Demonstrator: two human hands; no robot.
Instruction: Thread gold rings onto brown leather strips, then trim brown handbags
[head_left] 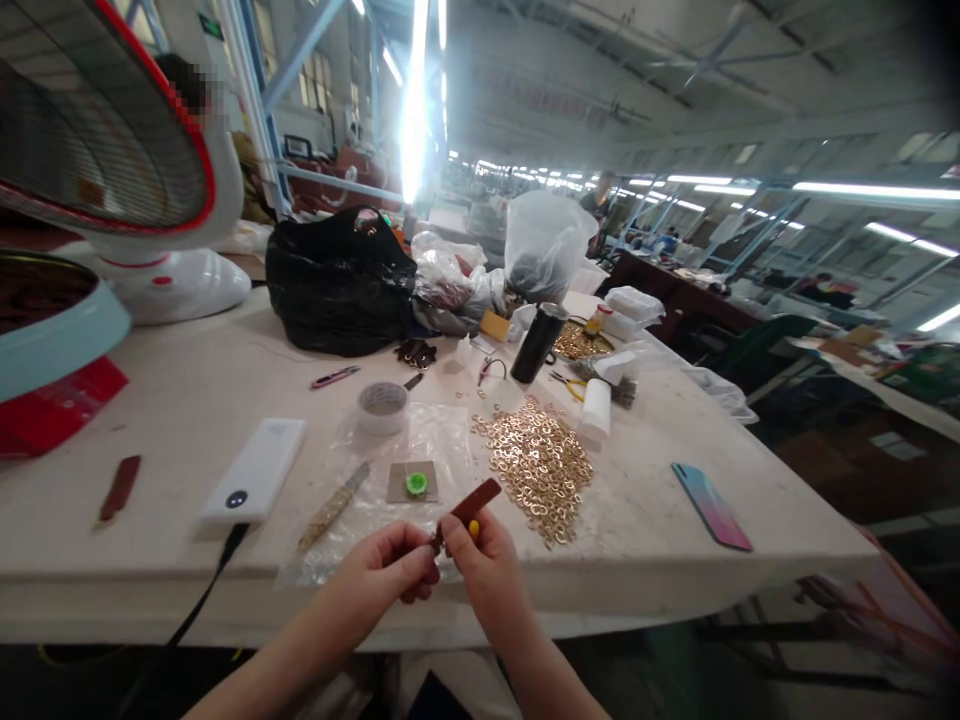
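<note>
Close to the table's front edge, my right hand (486, 560) grips a brown leather strap piece (478, 497), whose flat end points up and to the right. A small yellow tip (474, 530) pokes out beside that thumb; what it belongs to is hidden. My left hand (397, 565) is closed, thumb and fingers pinching the lower end of the strap. Just beyond the hands lie a square brown pad with a green disc (416, 484) and a blade with a wrapped handle (330, 508). A heap of gold metal rings (538, 465) spreads to the right.
On the left are a white power bank (259, 470) with a black cable, another brown strap (120, 488) and a fan (165, 280). A tape roll (383, 408), black cylinder (538, 345) and black bag (337, 285) stand farther back. A phone (710, 505) lies at right.
</note>
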